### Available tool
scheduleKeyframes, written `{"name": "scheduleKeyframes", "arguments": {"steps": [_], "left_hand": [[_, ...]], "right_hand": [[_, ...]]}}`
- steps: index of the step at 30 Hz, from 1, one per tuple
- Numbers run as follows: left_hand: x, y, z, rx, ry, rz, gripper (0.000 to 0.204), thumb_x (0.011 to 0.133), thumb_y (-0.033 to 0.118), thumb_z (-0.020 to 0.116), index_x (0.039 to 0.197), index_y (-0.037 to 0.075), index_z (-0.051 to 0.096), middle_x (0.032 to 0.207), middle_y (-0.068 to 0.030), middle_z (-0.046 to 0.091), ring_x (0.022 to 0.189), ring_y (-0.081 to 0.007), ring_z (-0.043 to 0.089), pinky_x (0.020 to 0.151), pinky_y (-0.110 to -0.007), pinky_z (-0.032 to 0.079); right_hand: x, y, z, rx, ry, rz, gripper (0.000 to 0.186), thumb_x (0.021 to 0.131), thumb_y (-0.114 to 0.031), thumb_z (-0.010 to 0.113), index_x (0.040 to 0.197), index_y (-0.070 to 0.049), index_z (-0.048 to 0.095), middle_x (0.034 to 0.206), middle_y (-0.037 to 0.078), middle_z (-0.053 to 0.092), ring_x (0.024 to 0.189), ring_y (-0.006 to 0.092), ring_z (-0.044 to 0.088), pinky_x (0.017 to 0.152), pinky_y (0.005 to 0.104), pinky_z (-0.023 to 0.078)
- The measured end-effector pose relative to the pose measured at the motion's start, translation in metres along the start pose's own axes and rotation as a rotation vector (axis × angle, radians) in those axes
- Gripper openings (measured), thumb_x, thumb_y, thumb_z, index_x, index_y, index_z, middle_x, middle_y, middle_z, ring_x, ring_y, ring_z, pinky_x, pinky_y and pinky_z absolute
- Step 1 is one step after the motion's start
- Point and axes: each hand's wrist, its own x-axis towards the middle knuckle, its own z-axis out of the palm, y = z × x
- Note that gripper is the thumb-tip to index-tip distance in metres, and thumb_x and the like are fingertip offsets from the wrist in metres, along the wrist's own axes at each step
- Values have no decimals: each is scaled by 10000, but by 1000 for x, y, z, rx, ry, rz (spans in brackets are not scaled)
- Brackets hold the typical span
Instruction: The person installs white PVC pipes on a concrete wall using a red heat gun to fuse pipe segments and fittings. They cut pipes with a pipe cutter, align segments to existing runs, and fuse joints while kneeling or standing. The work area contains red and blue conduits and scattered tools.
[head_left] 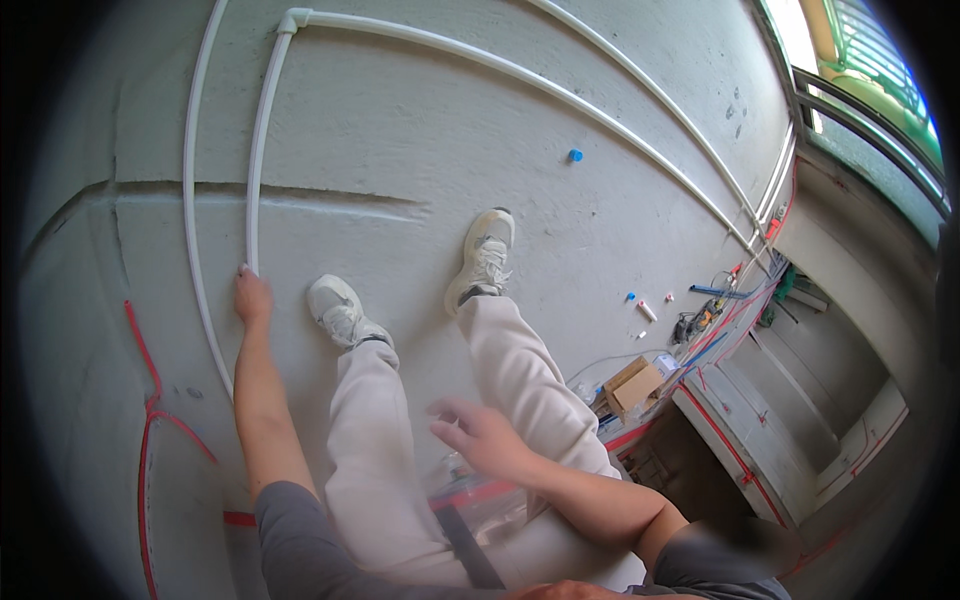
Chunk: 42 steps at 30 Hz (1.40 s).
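Note:
My left hand (253, 296) is closed around the near end of a white plastic pipe (258, 165) lying along the grey floor. Farther up, this pipe meets a white elbow fitting (293, 19), where a long pipe (480, 68) turns off to the right. A second white pipe (190, 160) runs alongside, just left of my hand. Above my thighs hovers my right hand (485, 438), slightly blurred, with thumb and fingers apart and nothing visible in it. Beneath it are a clear plastic bag (505, 510) and a dark strap (468, 545).
A groove (300, 195) crosses the floor beyond my shoes. A blue cap (575, 156) lies at the upper right. Cardboard boxes (633, 385), power tools (695, 322) and small fittings sit at the right. Red conduit (150, 400) runs at the left.

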Motion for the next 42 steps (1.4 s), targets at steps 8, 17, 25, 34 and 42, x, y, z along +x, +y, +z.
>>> {"name": "scheduleKeyframes", "arguments": {"steps": [8,17,25,34,42], "left_hand": [[9,13,-1,-50,30,-84,507,1008,275,663,1423,28,510,1297,-251,675,1150,-468,684,961,-572,574],[-57,-13,36,-147,-9,-187,457,1021,273,661,1386,21,549,1407,-252,609,1252,-456,645,1032,-563,551],[-281,0,-126,-604,-713,54,302,948,231,733,1161,18,749,1029,-81,750,966,-202,672,894,-367,546],[-424,27,-340,-466,-758,75,682,1062,415,617,1607,51,428,1444,-97,625,1286,-222,591,978,-419,524],[-487,30,-475,-544,-434,14,273,1021,317,685,984,47,708,768,-55,691,636,-172,645,595,-336,530]], "right_hand": [[2,-2,2,-12,22,-69,334,1066,-283,653,1303,-48,634,980,122,712,823,252,659,778,391,531],[-10,2,7,4,107,-51,315,1045,-268,637,1240,-21,623,1044,194,722,937,374,701,837,478,541],[-96,55,13,-783,11,-290,339,934,-217,689,1242,-76,708,1240,152,688,1233,355,632,1095,557,462],[-286,92,-99,-556,-81,-220,716,1058,-596,466,1665,-221,400,1778,146,232,1646,408,156,1302,645,152],[-342,170,-135,66,488,-124,602,1011,-476,638,1397,-14,648,1388,259,666,1310,414,624,1106,484,496]]}}
